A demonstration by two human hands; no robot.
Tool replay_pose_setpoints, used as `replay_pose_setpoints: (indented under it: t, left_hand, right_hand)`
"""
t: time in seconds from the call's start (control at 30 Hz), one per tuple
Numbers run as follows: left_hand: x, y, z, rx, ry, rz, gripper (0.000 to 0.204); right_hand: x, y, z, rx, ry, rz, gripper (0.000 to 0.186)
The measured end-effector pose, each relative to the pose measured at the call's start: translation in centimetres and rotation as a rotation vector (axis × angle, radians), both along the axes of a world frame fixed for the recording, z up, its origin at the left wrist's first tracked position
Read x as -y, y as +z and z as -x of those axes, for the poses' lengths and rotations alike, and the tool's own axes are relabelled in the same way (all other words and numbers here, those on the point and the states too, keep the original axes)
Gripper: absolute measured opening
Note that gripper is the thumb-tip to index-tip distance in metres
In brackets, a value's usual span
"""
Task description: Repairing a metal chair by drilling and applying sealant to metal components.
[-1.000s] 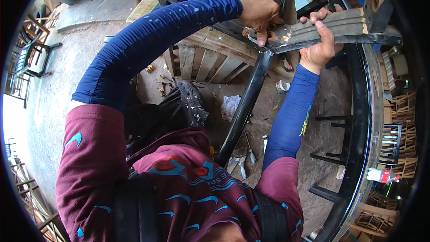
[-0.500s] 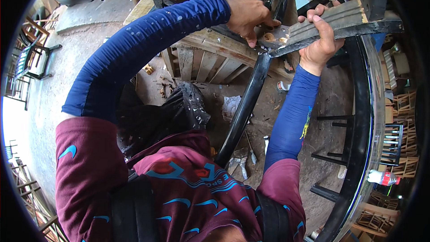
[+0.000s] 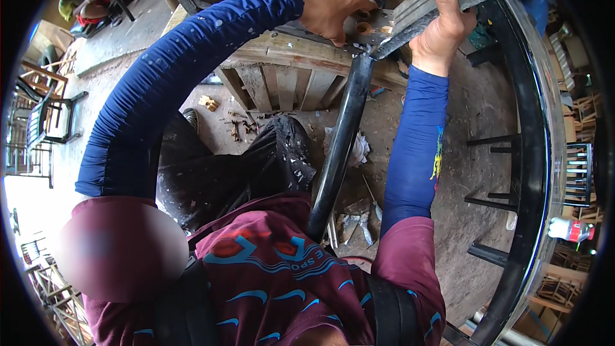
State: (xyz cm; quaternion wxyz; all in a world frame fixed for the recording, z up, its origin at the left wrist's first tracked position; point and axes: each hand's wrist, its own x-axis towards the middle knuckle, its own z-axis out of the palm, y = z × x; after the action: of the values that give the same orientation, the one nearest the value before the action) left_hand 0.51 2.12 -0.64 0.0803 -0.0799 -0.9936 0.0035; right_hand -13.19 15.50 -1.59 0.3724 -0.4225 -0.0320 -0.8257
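Observation:
My right hand (image 3: 443, 25) is wrapped round a grey-black wooden piece (image 3: 442, 1) with grooves along its face, thumb on top. This piece slopes down to a joint with a glossy black wooden leg (image 3: 346, 115), which leans toward my body. Beside that joint, at the bench edge, my left hand (image 3: 334, 9) grips the end of the dark chair frame, thumb and forefinger apart on either side. A bare wood patch with a round hole (image 3: 364, 27) shows by its fingers. Part of the left-hand grip is hidden behind the knuckles.
A slatted wooden bench or crate (image 3: 282, 83) stands under the work. Along the right curves a long black frame (image 3: 530, 173) with short crosspieces. A bottle with a red label (image 3: 571, 230) is at the far right. Scraps (image 3: 355, 224) litter the floor; chairs (image 3: 51, 112) stand left.
The view has shifted, so both hands and the wooden pieces appear higher and farther left. Both hands keep about the same grips.

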Motion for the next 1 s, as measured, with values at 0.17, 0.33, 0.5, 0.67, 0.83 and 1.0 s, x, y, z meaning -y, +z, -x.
replay_pose_setpoints:
  t: [0.17, 0.33, 0.5, 0.67, 0.83, 1.0]
  left_hand:
    - [0.3, 0.0, -0.2, -0.013, 0.032, -0.025, 0.084]
    - [-0.5, 0.5, -0.5, 0.012, 0.051, -0.054, 0.095]
    - [-0.5, 0.6, -0.6, 0.035, 0.078, -0.076, 0.094]
    - [0.7, -1.0, -0.2, -0.086, -0.024, -0.144, 0.094]
    - [0.5, 0.2, -0.2, 0.002, -0.018, -0.072, 0.092]
    - [-1.9, 2.5, -0.3, 0.095, 0.033, -0.103, 0.081]
  right_hand:
    - [-1.3, 1.9, -2.1, -0.341, -0.901, -0.3, 0.041]
    - [-2.0, 1.5, -2.0, -0.22, -0.888, -0.251, 0.035]
    - [-2.2, 1.0, -2.2, -0.15, -0.857, -0.232, 0.038]
    - [-2.3, 1.0, -1.9, -0.145, -0.853, -0.242, 0.04]
    - [-1.9, 1.0, -1.6, -0.19, -0.784, -0.251, 0.044]
    - [-1.9, 0.5, -0.7, -0.344, -0.812, -0.203, 0.053]
